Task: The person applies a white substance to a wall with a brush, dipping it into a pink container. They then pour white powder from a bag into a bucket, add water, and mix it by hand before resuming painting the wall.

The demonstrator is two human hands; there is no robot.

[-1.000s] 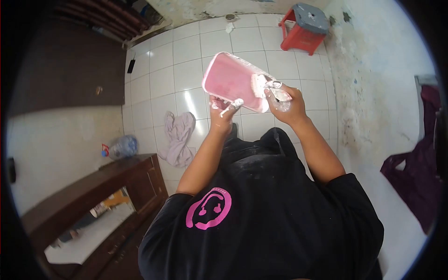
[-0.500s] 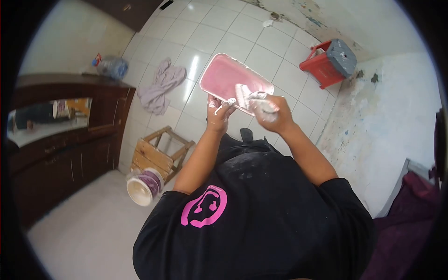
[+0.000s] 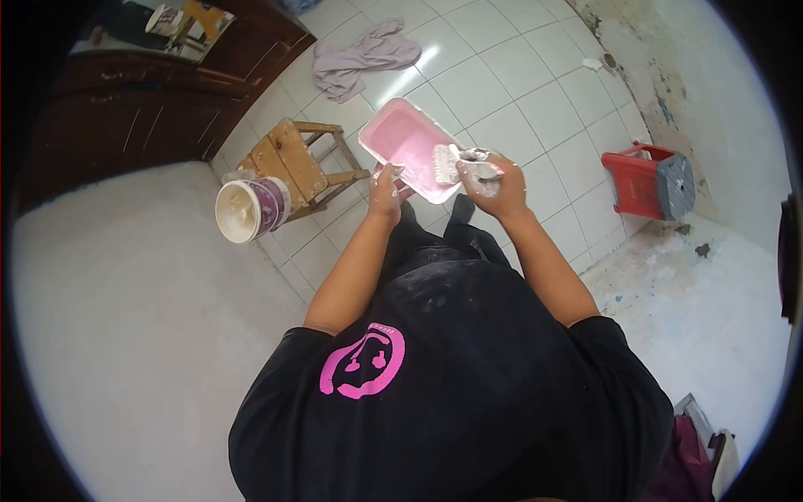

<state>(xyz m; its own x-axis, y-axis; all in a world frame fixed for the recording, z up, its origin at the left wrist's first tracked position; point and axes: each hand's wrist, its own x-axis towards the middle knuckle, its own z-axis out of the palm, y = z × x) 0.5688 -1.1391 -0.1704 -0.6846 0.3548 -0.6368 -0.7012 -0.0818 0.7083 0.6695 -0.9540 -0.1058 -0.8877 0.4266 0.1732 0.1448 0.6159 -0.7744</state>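
My left hand [image 3: 386, 194], smeared with white paint, is closed on the near left edge of a pink tray [image 3: 390, 127] with a white rim. Wet white paint lies in the tray's lower part. A paintbrush [image 3: 447, 164] with paint-coated bristles is gripped in my right hand [image 3: 502, 189], its bristles over the right side of the tray. White paint also covers the fingers of my right hand. Both hands are in front of my waist, above the tiled floor.
To the left, a paint bucket [image 3: 271, 206] sits at a wooden stool [image 3: 288, 163]. A crumpled cloth [image 3: 368, 60] lies on the tiles [image 3: 535, 125]. At right stands a red bin [image 3: 640, 180] with a grey lid near a peeling wall. Dark cabinet [image 3: 125, 125] at upper left.
The view has turned toward the left, so the stool and bucket show higher and the red bin farther right. The tray is tilted differently, and the brush has shifted slightly at its right side.
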